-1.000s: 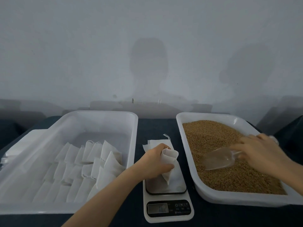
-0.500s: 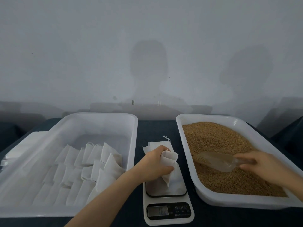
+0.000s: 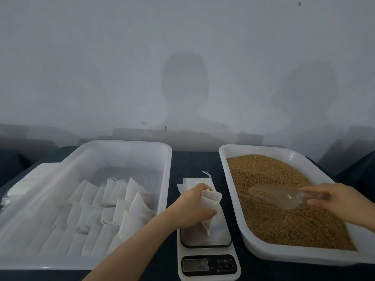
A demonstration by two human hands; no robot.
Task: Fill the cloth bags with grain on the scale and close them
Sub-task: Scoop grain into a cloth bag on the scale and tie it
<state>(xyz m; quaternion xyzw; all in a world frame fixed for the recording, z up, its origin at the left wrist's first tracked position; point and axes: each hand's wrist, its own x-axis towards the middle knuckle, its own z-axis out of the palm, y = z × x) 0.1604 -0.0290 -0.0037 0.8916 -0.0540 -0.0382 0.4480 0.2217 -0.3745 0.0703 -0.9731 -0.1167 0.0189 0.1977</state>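
White cloth bag point(image 3: 213, 199) sits over the scale point(image 3: 209, 251), its mouth pinched open by the left hand point(image 3: 192, 205); the right hand point(image 3: 345, 201) grips the scoop point(image 3: 280, 196), now lifted loaded clear of the grain point(image 3: 284, 226), so pouring looks next.

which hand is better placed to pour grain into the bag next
Right. The right hand holds the scoop with grain in it over the tray; the left hand grips the cloth bag open on the scale.
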